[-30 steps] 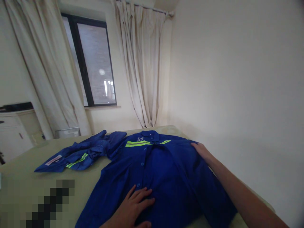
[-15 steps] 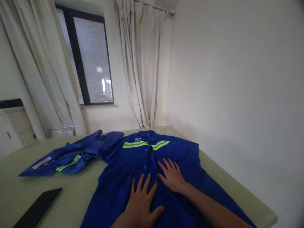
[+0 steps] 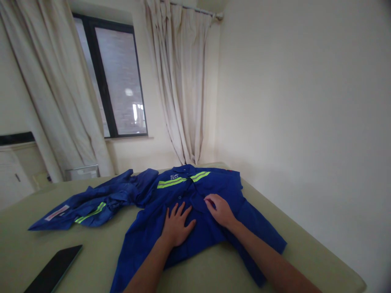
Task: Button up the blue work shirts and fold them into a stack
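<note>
A blue work garment [image 3: 149,232] with a collar, buttons and yellow-green reflective stripes lies spread on a pale green bed-like surface [image 3: 91,260]. On its front, below the chest stripe, my left hand [image 3: 179,226] rests flat with fingers spread. To the right, my right hand [image 3: 220,208] is pinched at the garment's front; the thumb and fingertips meet on the cloth, and a fold rises beside them. The garment's lower edge shows just beyond my forearms, with the green surface visible under it.
A second, crumpled blue garment [image 3: 104,199] lies at the left. A dark flat device [image 3: 53,270] is at the lower left. Behind are curtains [image 3: 183,81], a window [image 3: 119,81] and, at the right, a wall [image 3: 299,101].
My right hand has closed from a flat spread. My left hand has moved forward, still spread. The garment's lower part has shifted away from me, baring the surface below it.
</note>
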Action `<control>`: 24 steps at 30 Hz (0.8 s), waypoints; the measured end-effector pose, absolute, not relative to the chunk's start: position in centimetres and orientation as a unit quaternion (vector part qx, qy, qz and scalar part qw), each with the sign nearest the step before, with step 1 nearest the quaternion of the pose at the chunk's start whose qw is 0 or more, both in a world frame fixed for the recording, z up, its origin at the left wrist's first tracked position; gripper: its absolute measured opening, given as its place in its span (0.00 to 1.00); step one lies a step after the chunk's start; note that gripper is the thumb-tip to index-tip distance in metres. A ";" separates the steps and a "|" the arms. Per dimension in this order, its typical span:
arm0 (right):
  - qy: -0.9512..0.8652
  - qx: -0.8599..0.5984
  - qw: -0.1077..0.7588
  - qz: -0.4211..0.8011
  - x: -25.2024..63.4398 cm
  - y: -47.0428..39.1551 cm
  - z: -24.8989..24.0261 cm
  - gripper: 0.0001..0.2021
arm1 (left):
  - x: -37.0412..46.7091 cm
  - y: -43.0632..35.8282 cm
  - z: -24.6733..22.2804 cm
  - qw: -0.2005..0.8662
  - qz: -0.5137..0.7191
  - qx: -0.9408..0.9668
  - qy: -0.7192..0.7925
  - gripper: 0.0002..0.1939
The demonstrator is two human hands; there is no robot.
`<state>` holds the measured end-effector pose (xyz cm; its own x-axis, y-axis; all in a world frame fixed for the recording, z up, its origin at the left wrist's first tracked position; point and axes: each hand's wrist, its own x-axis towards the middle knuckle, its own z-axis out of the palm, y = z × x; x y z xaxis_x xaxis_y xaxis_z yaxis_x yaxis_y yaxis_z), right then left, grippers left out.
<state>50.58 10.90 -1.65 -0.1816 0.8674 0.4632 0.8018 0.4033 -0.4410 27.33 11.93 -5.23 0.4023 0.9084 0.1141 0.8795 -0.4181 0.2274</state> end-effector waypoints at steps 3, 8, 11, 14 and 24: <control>-0.782 -0.576 0.214 0.105 53.6 5.8 -0.6 0.14 | 27.0 12.1 -5.2 0.062 0.108 0.838 0.530 0.31; -0.775 -0.609 0.102 0.131 58.0 -1.2 -0.9 0.23 | 26.3 11.0 -5.5 0.066 0.090 0.873 0.476 0.31; -0.772 -0.612 0.116 0.127 59.5 -1.9 -0.3 0.20 | 25.8 9.5 -6.1 0.069 0.086 0.890 0.443 0.31; -0.763 -0.604 0.170 0.157 59.7 -0.7 3.0 0.17 | 25.5 8.2 -6.5 0.067 0.094 0.890 0.440 0.30; -0.772 -0.525 0.293 0.204 44.3 7.4 3.3 0.17 | 25.2 7.3 -5.7 0.101 0.195 0.862 0.457 0.23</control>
